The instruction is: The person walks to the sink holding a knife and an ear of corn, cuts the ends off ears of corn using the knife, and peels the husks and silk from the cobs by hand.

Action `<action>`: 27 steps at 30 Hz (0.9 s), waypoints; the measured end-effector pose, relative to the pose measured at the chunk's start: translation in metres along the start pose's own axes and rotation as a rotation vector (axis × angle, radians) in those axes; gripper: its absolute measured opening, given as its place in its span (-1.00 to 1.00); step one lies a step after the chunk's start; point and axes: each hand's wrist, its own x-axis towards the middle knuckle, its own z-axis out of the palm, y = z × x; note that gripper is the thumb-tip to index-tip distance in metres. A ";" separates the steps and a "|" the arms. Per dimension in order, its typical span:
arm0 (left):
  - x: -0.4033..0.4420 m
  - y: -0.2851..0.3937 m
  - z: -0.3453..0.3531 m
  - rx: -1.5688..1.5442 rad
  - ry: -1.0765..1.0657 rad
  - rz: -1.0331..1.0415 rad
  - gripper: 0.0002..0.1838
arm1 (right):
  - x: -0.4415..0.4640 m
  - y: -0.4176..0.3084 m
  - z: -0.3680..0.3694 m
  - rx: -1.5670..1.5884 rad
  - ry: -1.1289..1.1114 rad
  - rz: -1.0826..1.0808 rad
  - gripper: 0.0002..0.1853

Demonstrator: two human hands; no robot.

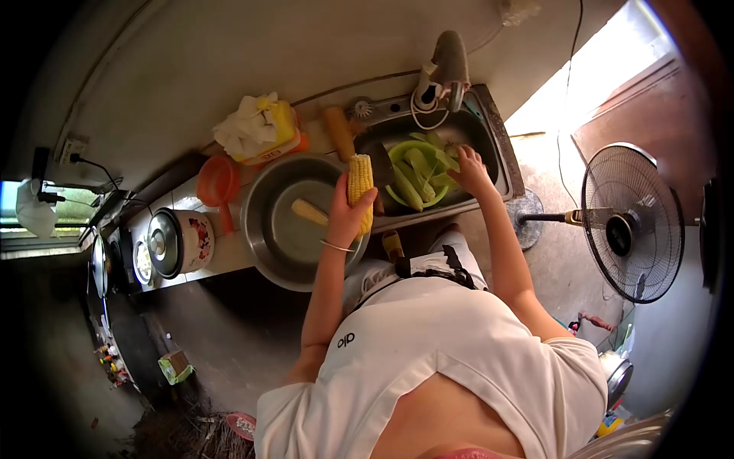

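My left hand (348, 210) is wrapped round a husked yellow ear of corn (361, 182), held upright by the rim of a large steel basin (264, 172). Another husked ear (309, 211) lies inside that basin, partly hidden by my left hand. Over the right side of the sink (489, 141), my right hand (470, 172) has its fingers apart beside pale green corn husks (419, 172). The husks fill a bright green bowl (395, 153) standing in the sink, and some stick out over its edge.
Left of the basin are a red-orange dipper (218, 180) and a lidded floral pot (195, 241). Behind it sits a yellow package (284, 122) with white tissue. The faucet (456, 96) rises behind the sink. A standing fan (631, 222) is on my right.
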 end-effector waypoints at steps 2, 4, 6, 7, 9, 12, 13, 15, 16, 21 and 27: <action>-0.002 0.008 -0.005 0.245 0.039 0.071 -0.38 | 0.023 -0.055 -0.036 0.269 -0.258 0.086 -0.63; -0.002 0.007 -0.009 0.412 0.082 0.152 -0.38 | 0.038 -0.111 -0.059 0.763 -0.568 0.258 -0.62; 0.002 0.008 -0.009 0.571 0.128 0.235 -0.39 | 0.051 -0.157 -0.074 0.832 -0.601 0.214 -0.58; 0.003 0.013 -0.008 0.678 0.123 0.301 -0.38 | 0.055 -0.173 -0.078 0.736 -0.571 0.128 -0.56; 0.001 0.021 -0.007 0.785 0.141 0.365 -0.38 | 0.061 -0.188 -0.064 0.657 -0.518 0.090 -0.55; -0.002 0.026 -0.007 0.674 0.174 0.291 -0.38 | 0.072 -0.193 -0.059 0.659 -0.510 0.074 -0.53; 0.000 0.025 -0.009 0.617 0.148 0.294 -0.38 | 0.074 -0.189 -0.057 0.729 -0.562 0.115 -0.52; 0.002 0.021 -0.010 0.562 0.128 0.299 -0.38 | 0.078 -0.184 -0.053 0.794 -0.609 0.138 -0.50; 0.005 0.014 -0.008 0.522 0.123 0.286 -0.37 | 0.080 -0.180 -0.054 0.754 -0.628 0.127 -0.49; 0.016 -0.006 0.008 0.313 0.061 0.134 -0.35 | 0.087 -0.162 -0.062 0.663 -0.647 0.118 -0.51; 0.022 -0.005 0.026 0.299 -0.006 0.138 -0.36 | 0.073 -0.127 -0.059 1.026 -0.719 0.152 -0.66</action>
